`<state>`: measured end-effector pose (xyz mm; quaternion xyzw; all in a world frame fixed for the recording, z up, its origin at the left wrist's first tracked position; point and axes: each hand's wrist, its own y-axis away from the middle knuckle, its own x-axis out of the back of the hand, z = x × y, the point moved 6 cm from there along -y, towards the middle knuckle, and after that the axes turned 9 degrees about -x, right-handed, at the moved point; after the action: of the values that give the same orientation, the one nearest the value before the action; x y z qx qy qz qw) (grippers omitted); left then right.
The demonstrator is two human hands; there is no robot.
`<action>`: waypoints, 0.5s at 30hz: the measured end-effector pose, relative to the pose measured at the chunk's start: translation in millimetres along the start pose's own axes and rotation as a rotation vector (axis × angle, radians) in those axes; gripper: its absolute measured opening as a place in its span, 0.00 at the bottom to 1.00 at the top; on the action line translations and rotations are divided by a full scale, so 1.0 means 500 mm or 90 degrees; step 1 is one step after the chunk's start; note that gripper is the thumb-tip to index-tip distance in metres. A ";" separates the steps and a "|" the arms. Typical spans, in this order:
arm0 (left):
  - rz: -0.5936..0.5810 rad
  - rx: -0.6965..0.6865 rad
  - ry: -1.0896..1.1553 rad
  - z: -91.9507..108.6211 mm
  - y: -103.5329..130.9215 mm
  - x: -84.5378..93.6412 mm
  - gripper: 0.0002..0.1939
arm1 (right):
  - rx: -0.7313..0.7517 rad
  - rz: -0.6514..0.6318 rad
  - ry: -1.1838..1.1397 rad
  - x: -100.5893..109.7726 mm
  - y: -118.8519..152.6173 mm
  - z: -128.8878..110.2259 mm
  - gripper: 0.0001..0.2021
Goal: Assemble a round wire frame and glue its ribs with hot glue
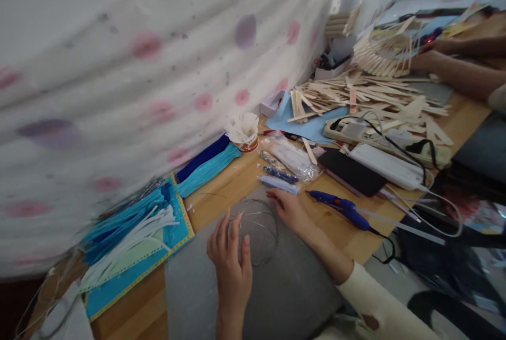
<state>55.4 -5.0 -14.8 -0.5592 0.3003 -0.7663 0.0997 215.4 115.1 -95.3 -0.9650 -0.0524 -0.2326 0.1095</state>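
two hands at a thin wire ring [277,232]. left hand [231,261]: grip open, fingers raised beside the ring. right hand [290,213]: grip near its far edge; cannot tell if it pinches wire. ring lies on grey mat [292,292], round outline formed, fine strands across; no covering seen, so looks early. blue glue gun [343,208] lies apart on worktop [140,308]; turquoise stems [211,171] bundled, seemingly unused.

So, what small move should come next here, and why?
Probably settle the left hand on the near side of the wire ring to steady it: its fingers look spread and free, while the right hand is by the ring's far right edge.
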 end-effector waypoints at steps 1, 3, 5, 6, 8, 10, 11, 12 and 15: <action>-0.003 0.004 0.005 0.000 0.000 -0.001 0.21 | -0.002 -0.010 0.002 -0.003 0.000 0.000 0.15; -0.007 0.011 0.012 0.000 0.001 -0.003 0.22 | 0.004 -0.031 0.012 -0.009 0.001 -0.004 0.16; -0.007 0.010 0.020 0.002 0.003 -0.004 0.23 | 0.018 -0.040 0.023 -0.010 0.004 -0.013 0.20; -0.006 0.010 0.024 0.002 0.005 -0.004 0.23 | 0.023 -0.039 0.027 -0.008 0.004 -0.017 0.24; -0.006 0.002 0.029 0.002 0.008 -0.004 0.25 | 0.024 -0.027 0.029 -0.001 0.005 -0.025 0.28; -0.015 -0.010 0.027 0.000 0.013 -0.006 0.25 | 0.018 -0.015 0.031 0.006 0.004 -0.031 0.27; -0.019 -0.017 0.027 -0.001 0.016 -0.008 0.25 | 0.016 -0.012 0.033 0.009 0.003 -0.034 0.24; -0.019 -0.022 0.027 -0.003 0.019 -0.009 0.25 | 0.016 -0.011 0.036 0.010 0.002 -0.036 0.22; -0.002 -0.018 0.031 -0.013 0.027 -0.011 0.23 | 0.008 -0.023 0.044 0.010 -0.001 -0.038 0.17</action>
<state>48.8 -10.9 -28.3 -0.5422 0.3129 -0.7754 0.0832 211.3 111.3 -76.5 -0.9545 -0.0671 -0.2675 0.1132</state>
